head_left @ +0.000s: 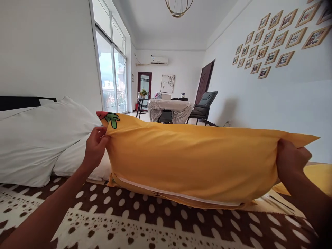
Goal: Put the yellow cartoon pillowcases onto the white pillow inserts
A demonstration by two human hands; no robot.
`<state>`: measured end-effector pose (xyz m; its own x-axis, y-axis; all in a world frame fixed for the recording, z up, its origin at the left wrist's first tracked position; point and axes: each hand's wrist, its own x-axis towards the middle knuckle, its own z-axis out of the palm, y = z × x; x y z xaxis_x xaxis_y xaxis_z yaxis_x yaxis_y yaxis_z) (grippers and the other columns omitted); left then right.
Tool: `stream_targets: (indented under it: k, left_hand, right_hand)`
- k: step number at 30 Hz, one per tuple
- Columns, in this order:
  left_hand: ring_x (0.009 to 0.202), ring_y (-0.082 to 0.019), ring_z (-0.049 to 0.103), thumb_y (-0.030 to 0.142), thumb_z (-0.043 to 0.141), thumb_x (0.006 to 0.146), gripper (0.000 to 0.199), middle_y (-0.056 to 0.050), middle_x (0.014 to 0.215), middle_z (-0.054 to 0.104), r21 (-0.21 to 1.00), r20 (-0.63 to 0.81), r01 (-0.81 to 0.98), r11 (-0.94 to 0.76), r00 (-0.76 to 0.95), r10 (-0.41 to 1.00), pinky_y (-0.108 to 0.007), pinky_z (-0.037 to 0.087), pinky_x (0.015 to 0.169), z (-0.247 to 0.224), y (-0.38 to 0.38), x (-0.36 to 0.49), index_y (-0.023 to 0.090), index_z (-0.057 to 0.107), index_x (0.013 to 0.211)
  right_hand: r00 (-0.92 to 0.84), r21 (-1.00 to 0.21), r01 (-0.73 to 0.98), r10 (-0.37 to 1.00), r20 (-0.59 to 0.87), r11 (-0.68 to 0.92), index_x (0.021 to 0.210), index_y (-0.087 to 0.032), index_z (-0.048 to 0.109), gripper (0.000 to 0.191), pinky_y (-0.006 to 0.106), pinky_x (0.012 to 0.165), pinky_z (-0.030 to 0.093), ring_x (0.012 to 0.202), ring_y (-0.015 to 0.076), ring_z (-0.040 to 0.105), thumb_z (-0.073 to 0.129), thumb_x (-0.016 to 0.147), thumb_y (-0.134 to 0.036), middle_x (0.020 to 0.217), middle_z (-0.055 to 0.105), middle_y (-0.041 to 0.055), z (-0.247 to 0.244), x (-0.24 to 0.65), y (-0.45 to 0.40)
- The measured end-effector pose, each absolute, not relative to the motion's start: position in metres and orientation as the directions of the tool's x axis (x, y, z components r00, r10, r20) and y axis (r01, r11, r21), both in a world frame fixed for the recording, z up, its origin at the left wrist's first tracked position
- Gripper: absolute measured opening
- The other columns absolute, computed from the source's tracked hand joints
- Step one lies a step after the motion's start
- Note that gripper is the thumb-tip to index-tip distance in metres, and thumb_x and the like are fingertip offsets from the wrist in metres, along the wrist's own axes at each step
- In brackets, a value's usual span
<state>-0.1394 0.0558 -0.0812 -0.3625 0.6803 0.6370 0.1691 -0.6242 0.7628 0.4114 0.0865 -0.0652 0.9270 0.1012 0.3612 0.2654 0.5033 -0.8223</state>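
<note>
A plump yellow pillow [192, 159] stands on its long edge across the bed, held up at both ends. My left hand [95, 145] pinches its left end just under a corner printed with a red and green plant-like pattern. At the other end, my right hand [293, 159] is closed on the side, and a pointed corner of cloth sticks out above it. A pale zip or seam line runs along the lower side facing me. Some of my right fingers are hidden behind the cloth.
White pillows [49, 135] are heaped at the left. The brown and cream patterned blanket [145, 224] covers the bed. More yellow cloth [320, 176] lies at the right. Beyond stand a covered table [169, 105] and a dark chair [206, 105].
</note>
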Motion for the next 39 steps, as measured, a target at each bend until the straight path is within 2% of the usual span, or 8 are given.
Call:
stream_targets:
  k: [2,4,8,10,15,20,29,39]
  left_hand:
    - [0.072,-0.012,0.053,0.028,0.062,0.07,0.029,0.002,0.08,0.057,0.718,0.693,0.251,-0.65,-0.351,0.63,-0.022,0.042,0.063,-0.086,0.055,-0.14,0.022,0.051,0.096]
    - [0.076,-0.014,0.057,0.034,0.06,0.075,0.033,0.0,0.083,0.058,0.674,0.739,0.341,-0.655,-0.322,0.592,-0.023,0.044,0.065,-0.091,0.054,-0.136,0.021,0.052,0.104]
    - [0.08,-0.016,0.059,0.038,0.049,0.086,0.028,-0.005,0.094,0.062,0.602,0.791,0.521,-0.605,-0.286,0.541,-0.025,0.047,0.068,-0.097,0.058,-0.118,0.018,0.057,0.103]
    - [0.078,-0.016,0.059,0.035,0.045,0.088,0.025,-0.005,0.09,0.064,0.516,0.841,0.629,-0.582,-0.242,0.484,-0.026,0.046,0.069,-0.097,0.061,-0.11,0.017,0.059,0.098]
    - [0.073,-0.016,0.058,0.023,0.041,0.089,0.02,-0.004,0.078,0.063,0.248,0.945,0.811,-0.53,-0.083,0.316,-0.026,0.044,0.067,-0.094,0.058,-0.109,0.016,0.06,0.084]
    - [0.061,-0.013,0.054,0.026,0.048,0.088,0.017,-0.001,0.066,0.06,0.252,0.948,0.841,-0.479,-0.116,0.295,-0.024,0.041,0.06,-0.102,0.046,-0.126,0.017,0.057,0.077]
    - [0.076,-0.016,0.052,0.029,0.049,0.084,0.01,-0.001,0.083,0.056,0.518,0.837,0.656,-0.549,-0.257,0.483,-0.027,0.042,0.071,-0.113,0.036,-0.13,0.02,0.052,0.086]
    - [0.08,-0.015,0.051,0.029,0.052,0.085,0.01,-0.001,0.087,0.054,0.541,0.839,0.569,-0.619,-0.325,0.435,-0.027,0.042,0.071,-0.085,0.04,-0.119,0.02,0.054,0.087]
  right_hand:
    - [0.847,-0.736,0.505,-0.093,0.524,0.45,0.094,-0.022,0.072,0.044,0.046,0.066,0.035,0.086,0.0245,0.06,0.077,0.052,-0.012,0.107,0.067,0.0126,-0.06,0.407,0.083]
    - [0.585,-0.475,0.795,-0.271,0.764,0.377,0.116,-0.021,0.063,0.067,0.047,0.075,0.037,0.098,0.0272,0.058,0.079,0.051,-0.015,0.12,0.06,0.0146,-0.054,0.388,0.074]
    - [-0.055,0.128,0.904,-0.186,0.981,0.407,0.108,-0.02,0.064,0.035,0.042,0.08,0.04,0.101,0.0252,0.058,0.061,0.073,-0.019,0.103,0.066,0.0115,-0.038,0.289,0.044]
    - [-0.283,0.237,0.83,0.015,0.959,0.506,0.095,-0.019,0.065,0.019,0.039,0.085,0.039,0.09,0.0207,0.061,0.051,0.081,-0.017,0.091,0.069,0.0076,-0.031,0.219,0.03]
    - [-0.385,0.07,0.785,0.396,0.833,0.616,0.114,-0.013,0.057,0.032,0.039,0.09,0.034,0.103,0.0236,0.054,0.042,0.089,-0.026,0.104,0.066,0.0112,-0.017,0.076,0.031]
    - [-0.516,-0.028,0.768,0.644,0.565,0.64,0.093,-0.013,0.062,0.03,0.034,0.075,0.037,0.089,0.0243,0.057,0.046,0.087,-0.037,0.096,0.066,0.0129,-0.005,0.022,0.063]
    - [-0.474,-0.19,0.529,0.474,0.743,0.827,0.06,-0.019,0.041,0.03,0.026,0.056,0.022,0.06,0.0108,0.04,0.046,0.088,-0.027,0.068,0.051,-0.0013,-0.005,0.002,0.08]
    - [-0.418,-0.501,0.107,0.496,0.761,0.859,0.055,-0.019,0.028,0.037,0.023,0.054,0.021,0.056,0.008,0.028,0.051,0.083,-0.028,0.056,0.027,-0.0064,0.002,0.016,0.079]
